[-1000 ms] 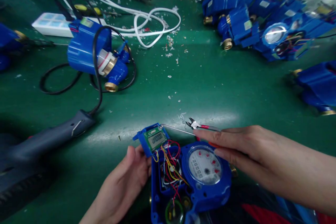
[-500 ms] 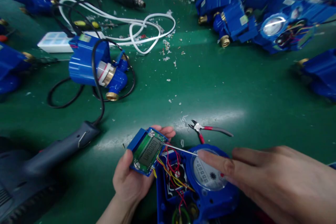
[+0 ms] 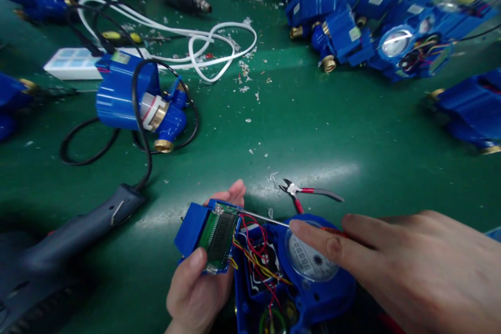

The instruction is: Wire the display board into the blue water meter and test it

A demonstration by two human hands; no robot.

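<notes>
Left hand [image 3: 199, 287] grasping blue display module [image 3: 209, 235], right hand [image 3: 407, 266] pinching thin screwdriver [image 3: 270, 220] tip against module, open water meter [image 3: 291, 271] beneath, cutters [image 3: 309, 191] just beyond

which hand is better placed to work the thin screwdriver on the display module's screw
Right. The right hand already holds the thin screwdriver, its tip at the display module. The left hand grips that module, so it probably serves best steadying it.
</notes>
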